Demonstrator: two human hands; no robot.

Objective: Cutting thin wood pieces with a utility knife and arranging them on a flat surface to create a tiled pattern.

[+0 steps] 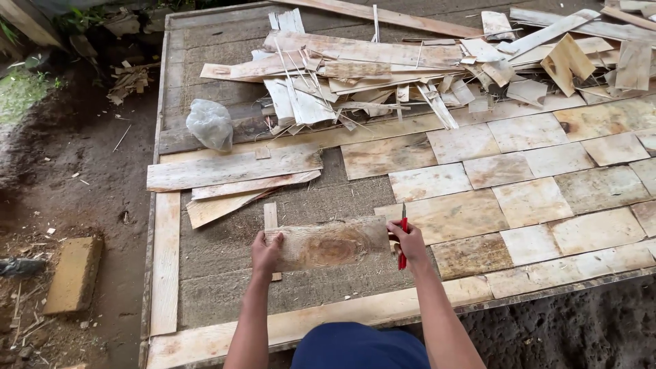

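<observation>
Veneer sheet gripped by left hand at 9 o'clock; right hand clenches red-handled knife, blade mostly hidden.

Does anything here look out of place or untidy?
Yes. A loose heap of wood offcuts lies jumbled at the far side, unlike the neatly laid veneer sheets. A crumpled plastic bag lies beside the heap.

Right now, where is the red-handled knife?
In the head view, the red-handled knife is in the right hand, held upright at the right end of the wooden sheet, beside the laid veneer pieces.
</observation>
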